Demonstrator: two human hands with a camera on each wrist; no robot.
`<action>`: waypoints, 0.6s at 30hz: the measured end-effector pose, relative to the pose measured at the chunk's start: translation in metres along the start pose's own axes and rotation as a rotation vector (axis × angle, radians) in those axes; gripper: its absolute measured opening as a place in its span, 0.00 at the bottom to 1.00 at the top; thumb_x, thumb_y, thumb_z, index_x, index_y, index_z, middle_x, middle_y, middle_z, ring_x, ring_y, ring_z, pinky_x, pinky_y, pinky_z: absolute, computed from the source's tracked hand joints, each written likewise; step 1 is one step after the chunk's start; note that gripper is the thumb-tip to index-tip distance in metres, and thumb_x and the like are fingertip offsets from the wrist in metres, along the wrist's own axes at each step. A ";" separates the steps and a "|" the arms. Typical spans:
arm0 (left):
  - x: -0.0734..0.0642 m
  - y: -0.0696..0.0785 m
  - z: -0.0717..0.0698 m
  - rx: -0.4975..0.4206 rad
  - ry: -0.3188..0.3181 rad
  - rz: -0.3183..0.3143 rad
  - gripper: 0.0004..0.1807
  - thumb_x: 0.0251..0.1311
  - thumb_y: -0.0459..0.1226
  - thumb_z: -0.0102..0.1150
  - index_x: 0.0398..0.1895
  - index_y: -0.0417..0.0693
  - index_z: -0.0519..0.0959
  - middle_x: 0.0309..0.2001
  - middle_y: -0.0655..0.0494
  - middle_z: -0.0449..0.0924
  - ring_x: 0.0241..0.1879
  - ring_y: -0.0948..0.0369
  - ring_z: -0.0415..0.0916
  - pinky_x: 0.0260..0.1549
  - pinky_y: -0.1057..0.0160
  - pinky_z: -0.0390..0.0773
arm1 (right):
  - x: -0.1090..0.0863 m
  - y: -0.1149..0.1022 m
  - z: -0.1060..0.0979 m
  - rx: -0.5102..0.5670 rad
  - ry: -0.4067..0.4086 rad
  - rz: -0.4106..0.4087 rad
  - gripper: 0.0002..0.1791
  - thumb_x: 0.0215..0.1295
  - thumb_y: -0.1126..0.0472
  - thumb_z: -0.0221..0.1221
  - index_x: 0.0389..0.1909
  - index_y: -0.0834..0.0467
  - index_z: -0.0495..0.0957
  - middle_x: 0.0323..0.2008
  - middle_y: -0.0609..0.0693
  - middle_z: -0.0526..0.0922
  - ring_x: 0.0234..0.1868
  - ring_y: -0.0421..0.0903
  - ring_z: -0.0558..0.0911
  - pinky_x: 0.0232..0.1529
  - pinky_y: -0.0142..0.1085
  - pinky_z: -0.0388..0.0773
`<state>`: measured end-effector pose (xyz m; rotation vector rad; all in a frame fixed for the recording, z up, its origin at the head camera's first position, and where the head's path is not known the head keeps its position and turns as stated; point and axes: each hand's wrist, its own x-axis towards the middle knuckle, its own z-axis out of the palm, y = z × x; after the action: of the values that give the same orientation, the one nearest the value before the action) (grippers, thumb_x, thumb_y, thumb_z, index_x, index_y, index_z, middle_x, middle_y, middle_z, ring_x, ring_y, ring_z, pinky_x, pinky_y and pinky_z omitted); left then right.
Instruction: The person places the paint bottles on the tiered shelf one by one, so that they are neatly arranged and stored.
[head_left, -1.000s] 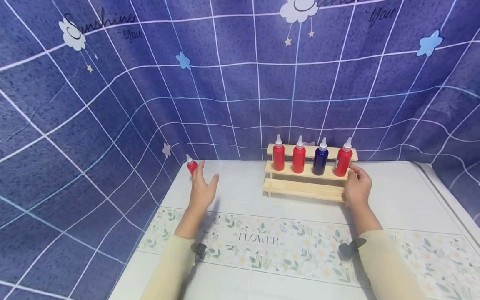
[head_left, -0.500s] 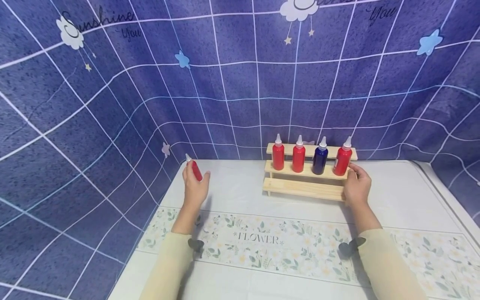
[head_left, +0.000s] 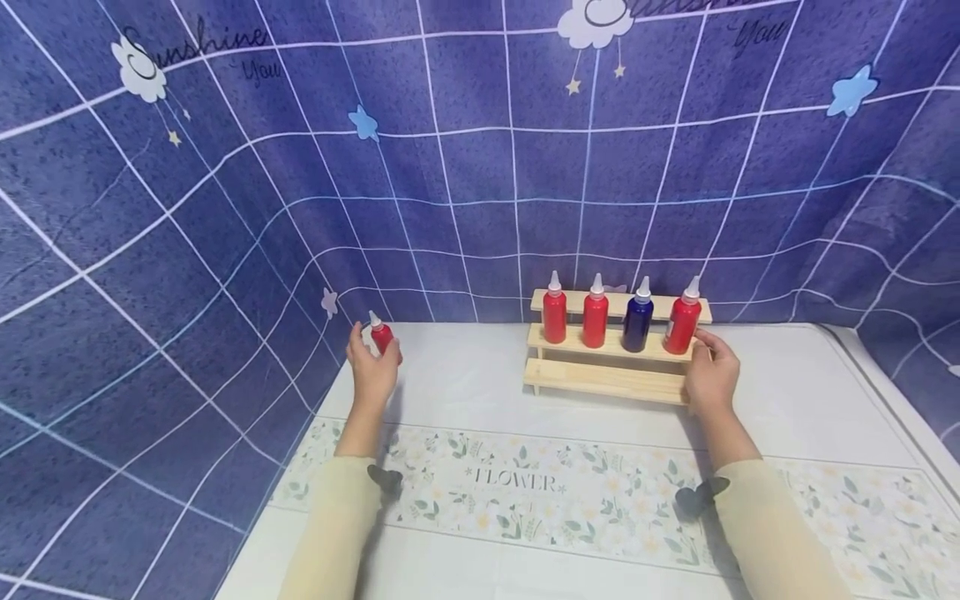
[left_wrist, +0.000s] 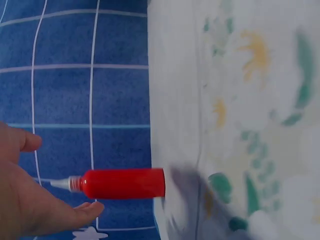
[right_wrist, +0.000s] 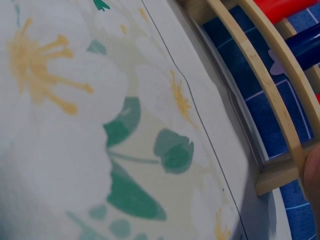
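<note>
My left hand (head_left: 373,371) is at the far left of the table, thumb and fingers spread around a red squeeze bottle (head_left: 382,336) with a white pointed nozzle. In the left wrist view the red bottle (left_wrist: 125,183) stands between the parted fingers, with gaps on both sides. My right hand (head_left: 712,375) holds the right end of a stepped wooden rack (head_left: 607,380); part of that hand also shows against the rack (right_wrist: 282,172) in the right wrist view. On the rack's middle step stand red bottles (head_left: 555,317) and a dark blue bottle (head_left: 637,325).
The white tablecloth (head_left: 465,367) carries a floral band (head_left: 517,492) across its front, printed with "FLOWER". A blue gridded curtain (head_left: 472,183) rises right behind the table and along its left side. The rack's lowest step bears no bottle.
My left hand has moved left, and its fingers now stand on both sides of the red bottle, which looked more tilted half a second ago. The right hand stays on the rack.
</note>
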<state>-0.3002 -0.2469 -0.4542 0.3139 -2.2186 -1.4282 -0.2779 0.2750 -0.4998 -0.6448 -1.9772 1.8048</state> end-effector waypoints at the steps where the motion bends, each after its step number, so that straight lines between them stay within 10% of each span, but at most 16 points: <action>1: 0.003 -0.001 -0.001 -0.008 0.015 -0.002 0.46 0.69 0.40 0.62 0.85 0.45 0.49 0.81 0.33 0.51 0.79 0.32 0.58 0.81 0.39 0.60 | -0.001 0.000 0.000 -0.004 0.001 -0.005 0.24 0.82 0.58 0.44 0.72 0.56 0.76 0.63 0.57 0.77 0.11 0.33 0.66 0.08 0.30 0.68; 11: 0.023 -0.005 -0.007 -0.021 0.010 -0.031 0.47 0.69 0.40 0.63 0.85 0.44 0.49 0.81 0.33 0.54 0.80 0.35 0.57 0.82 0.41 0.57 | -0.001 0.000 0.001 -0.052 0.005 -0.033 0.25 0.82 0.59 0.43 0.72 0.57 0.75 0.69 0.58 0.77 0.38 0.32 0.73 0.20 0.23 0.71; 18: 0.035 -0.012 -0.006 -0.026 -0.017 -0.068 0.47 0.70 0.41 0.63 0.84 0.41 0.50 0.80 0.32 0.57 0.79 0.35 0.59 0.81 0.40 0.59 | -0.002 0.000 0.001 -0.028 0.021 -0.042 0.24 0.81 0.60 0.44 0.71 0.58 0.77 0.64 0.57 0.78 0.26 0.32 0.70 0.17 0.25 0.69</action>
<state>-0.3279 -0.2724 -0.4531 0.3725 -2.2203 -1.4989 -0.2768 0.2725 -0.4996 -0.6241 -1.9903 1.7420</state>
